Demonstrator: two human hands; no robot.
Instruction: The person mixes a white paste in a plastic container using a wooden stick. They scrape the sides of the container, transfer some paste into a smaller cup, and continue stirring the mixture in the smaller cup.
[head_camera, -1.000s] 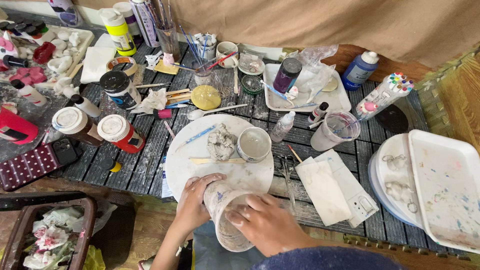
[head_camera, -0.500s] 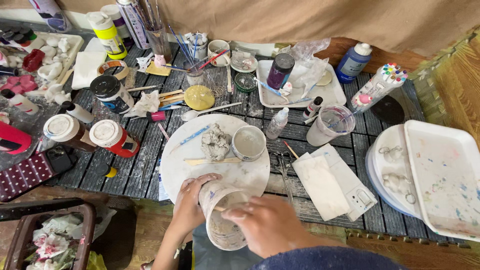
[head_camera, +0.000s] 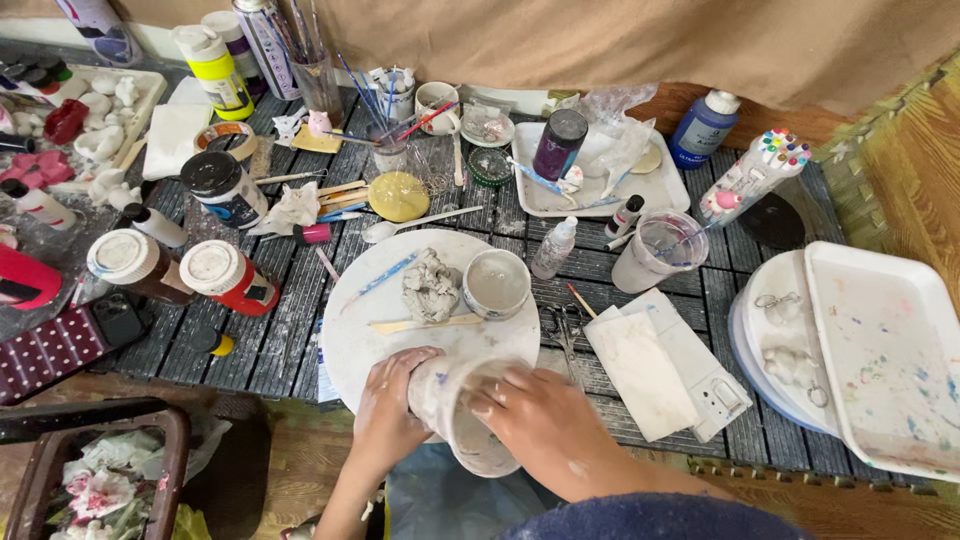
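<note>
Both hands grip a clay-smeared plastic cup (head_camera: 462, 415) at the near edge of the counter (head_camera: 650, 265). Our left hand (head_camera: 392, 400) wraps its fingers around the cup's base end, and our right hand (head_camera: 535, 420) curls over the rim end, fingertips pressed on the wall. We see the cup lying tilted on its side, its open mouth turned toward us, hanging partly past the counter's near edge.

Just beyond the cup lies a round white board (head_camera: 400, 320), which the cup overlaps at its near rim. On the board sit a lump of grey clay (head_camera: 430, 285), a small round bowl (head_camera: 496, 284) just right of the lump, a flat wooden stick (head_camera: 425, 324) and a blue-handled tool (head_camera: 380, 280).

Right of the board, scissors (head_camera: 560, 330) lie beside a folded white cloth (head_camera: 640, 372). A clear cup of cloudy water (head_camera: 658, 250) stands farther back. Two capped paint jars (head_camera: 185, 268) lie toward the left edge, and white trays (head_camera: 880, 350) fill the right end. A jar of brushes (head_camera: 320, 75) stands near the far edge.
</note>
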